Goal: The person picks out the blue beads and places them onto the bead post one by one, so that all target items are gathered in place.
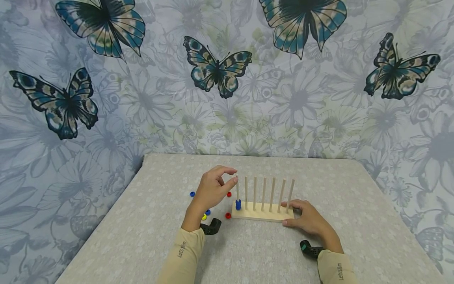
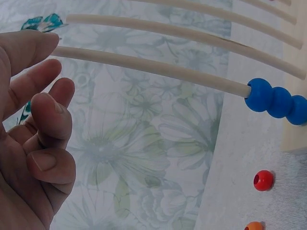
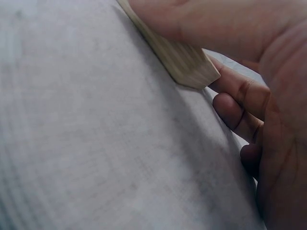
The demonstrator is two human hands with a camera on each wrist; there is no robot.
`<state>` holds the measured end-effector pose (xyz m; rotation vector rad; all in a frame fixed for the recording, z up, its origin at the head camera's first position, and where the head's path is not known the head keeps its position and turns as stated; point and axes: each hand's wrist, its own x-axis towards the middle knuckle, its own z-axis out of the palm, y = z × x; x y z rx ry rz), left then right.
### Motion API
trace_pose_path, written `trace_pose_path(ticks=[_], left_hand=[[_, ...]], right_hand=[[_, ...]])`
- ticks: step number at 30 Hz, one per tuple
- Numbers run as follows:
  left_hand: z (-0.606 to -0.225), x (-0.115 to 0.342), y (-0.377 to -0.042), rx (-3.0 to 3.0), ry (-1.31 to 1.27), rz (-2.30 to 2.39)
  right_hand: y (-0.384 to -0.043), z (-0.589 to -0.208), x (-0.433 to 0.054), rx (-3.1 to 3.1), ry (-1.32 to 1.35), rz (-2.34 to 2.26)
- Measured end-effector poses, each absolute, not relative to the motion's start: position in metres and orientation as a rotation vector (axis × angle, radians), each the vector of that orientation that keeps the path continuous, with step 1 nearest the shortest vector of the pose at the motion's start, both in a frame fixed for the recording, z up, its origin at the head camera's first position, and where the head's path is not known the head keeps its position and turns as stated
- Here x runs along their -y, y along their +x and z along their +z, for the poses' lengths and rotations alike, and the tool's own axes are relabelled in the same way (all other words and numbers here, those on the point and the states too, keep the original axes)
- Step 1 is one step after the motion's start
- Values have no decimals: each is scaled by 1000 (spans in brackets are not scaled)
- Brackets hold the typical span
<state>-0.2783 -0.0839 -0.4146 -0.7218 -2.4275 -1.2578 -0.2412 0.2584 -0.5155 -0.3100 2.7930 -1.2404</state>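
Observation:
A wooden peg stand with a row of several upright pegs sits on the table. Three blue beads are stacked at the bottom of its leftmost peg. My left hand is beside the top of that peg, thumb and index finger apart with nothing between them; in the left wrist view the index fingertip is right at the peg's end. At the stand's right end, my right hand grips the base, thumb on the front side and fingers behind. The right wrist view shows the base's corner under the thumb.
Left of the stand lie two red beads, blue beads and a yellow bead, partly behind my left wrist. An orange bead shows at the left wrist view's bottom edge. A butterfly-patterned backdrop hangs behind the table.

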Motion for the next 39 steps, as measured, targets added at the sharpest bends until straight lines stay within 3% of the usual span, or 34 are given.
trace_pose_path(ticks=[27, 39], left_hand=[[-403, 123, -273, 2242, -612, -1251], [-425, 150, -259, 2391, -434, -1219]], right_hand=[[-243, -517, -261, -2786, -306, -1254], [-243, -518, -261, -2782, -305, -1249]])
